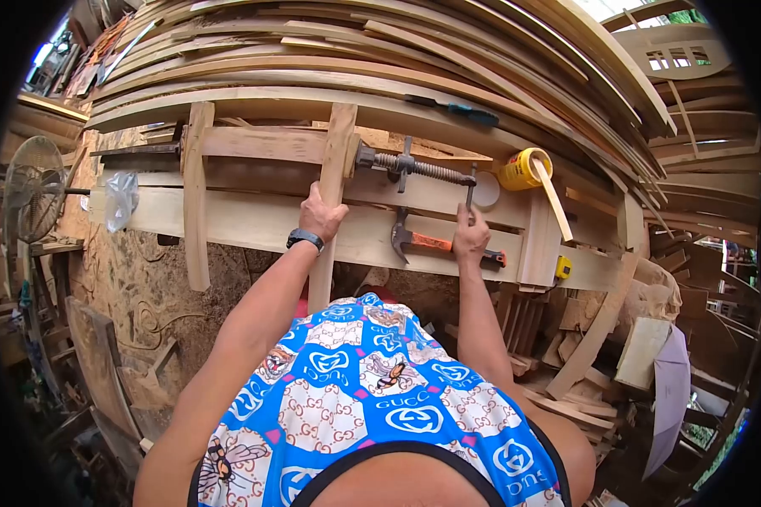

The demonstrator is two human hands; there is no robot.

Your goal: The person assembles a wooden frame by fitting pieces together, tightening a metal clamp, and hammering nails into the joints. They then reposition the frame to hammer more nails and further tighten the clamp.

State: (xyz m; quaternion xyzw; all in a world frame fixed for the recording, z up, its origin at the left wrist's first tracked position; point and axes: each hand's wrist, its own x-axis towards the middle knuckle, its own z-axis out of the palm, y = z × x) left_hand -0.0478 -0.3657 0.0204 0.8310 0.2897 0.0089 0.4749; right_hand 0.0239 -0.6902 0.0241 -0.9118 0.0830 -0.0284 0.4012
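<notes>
My left hand (321, 215) is wrapped round an upright wooden bar (339, 139) of a frame lying across the bench planks. To its right, a metal bar clamp (414, 166) presses its head against this bar, its threaded screw pointing right. At the screw's end, the fingers of my right hand (472, 231) are closed on the clamp's crank handle (471, 188). Just below that hand lies a claw hammer (427, 242) with an orange and black handle; the hand covers part of it. A second upright bar (196, 194) stands at the frame's left.
Behind the bench rises a stack of long boards (330, 63), with a dark-bladed tool (461, 111) on it. At right are a yellow glue tub (522, 171) with a wooden stick (554, 201), a white lid (485, 189) and a tape measure (563, 268). A fan (32, 190) stands far left.
</notes>
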